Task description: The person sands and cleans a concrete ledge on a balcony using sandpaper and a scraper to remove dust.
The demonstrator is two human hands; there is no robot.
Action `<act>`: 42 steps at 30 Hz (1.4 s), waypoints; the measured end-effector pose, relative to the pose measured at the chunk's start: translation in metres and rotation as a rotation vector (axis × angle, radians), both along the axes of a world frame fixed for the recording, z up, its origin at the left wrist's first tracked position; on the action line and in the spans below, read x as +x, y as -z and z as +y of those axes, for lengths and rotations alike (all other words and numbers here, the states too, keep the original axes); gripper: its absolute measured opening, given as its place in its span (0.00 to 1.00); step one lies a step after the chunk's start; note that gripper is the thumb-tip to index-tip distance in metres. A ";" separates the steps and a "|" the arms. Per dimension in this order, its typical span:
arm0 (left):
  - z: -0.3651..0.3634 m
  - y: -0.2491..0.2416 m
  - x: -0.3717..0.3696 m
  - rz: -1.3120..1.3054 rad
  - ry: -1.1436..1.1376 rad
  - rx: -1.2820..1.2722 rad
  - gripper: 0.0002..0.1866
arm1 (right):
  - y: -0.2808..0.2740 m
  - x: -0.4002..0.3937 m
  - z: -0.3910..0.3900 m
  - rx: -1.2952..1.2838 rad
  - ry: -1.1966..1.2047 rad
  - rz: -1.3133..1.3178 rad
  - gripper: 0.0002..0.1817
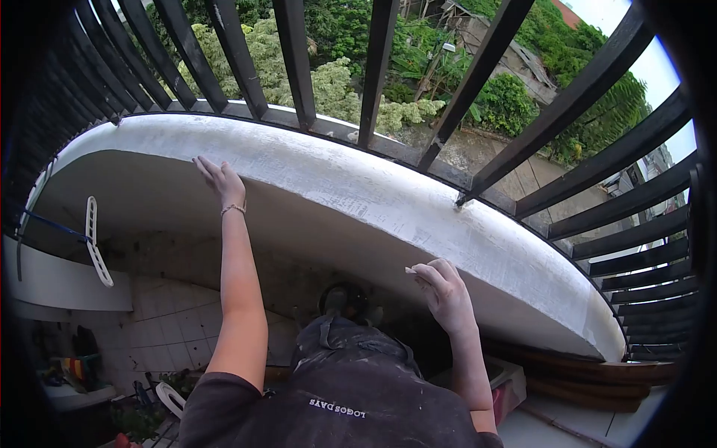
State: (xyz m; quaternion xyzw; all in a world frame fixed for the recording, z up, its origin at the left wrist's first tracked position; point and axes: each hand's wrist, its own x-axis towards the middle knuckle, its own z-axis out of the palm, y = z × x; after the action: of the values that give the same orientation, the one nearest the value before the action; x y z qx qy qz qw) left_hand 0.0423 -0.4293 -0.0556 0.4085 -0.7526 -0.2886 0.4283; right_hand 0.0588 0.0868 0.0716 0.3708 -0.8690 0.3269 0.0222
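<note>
A curved white ledge (336, 179) runs across the view beneath a row of black railing bars. My left hand (220, 181) is at the ledge's lower edge on the left, its fingers stretched out with nothing visible in them. A thin bracelet (233, 209) circles that wrist. Nearer the middle right, my right hand (444, 293) is raised just below the ledge's edge, fingers curled and pinched together. A small pale tip shows at its fingertips; whether it is an object or a fingertip I cannot make out. Whitish dust coats the right hand and forearm.
Black railing bars (295, 63) stand along the ledge's outer side, with trees and a paved path beyond. A white slotted strip (92, 239) hangs at the left near a blue line. Below are floor tiles (175, 336), a dark round container (345, 299) and plants at lower left.
</note>
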 end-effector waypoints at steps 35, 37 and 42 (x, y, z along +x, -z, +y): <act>-0.028 -0.018 -0.041 0.350 -0.453 0.534 0.29 | 0.036 -0.078 -0.114 0.316 -0.242 0.675 0.29; -0.024 -0.024 -0.039 0.368 -0.421 0.554 0.30 | 0.037 -0.080 -0.122 0.351 -0.246 0.695 0.29; -0.022 -0.022 -0.036 0.386 -0.371 0.601 0.34 | 0.044 -0.080 -0.223 0.313 -0.289 0.738 0.27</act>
State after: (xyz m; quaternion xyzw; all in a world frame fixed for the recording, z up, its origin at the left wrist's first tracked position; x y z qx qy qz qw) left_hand 0.0061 -0.4518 -0.0337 0.5827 -0.4540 -0.4849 0.4682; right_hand -0.0210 -0.1364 0.0279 0.5799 -0.7809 0.0362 0.2293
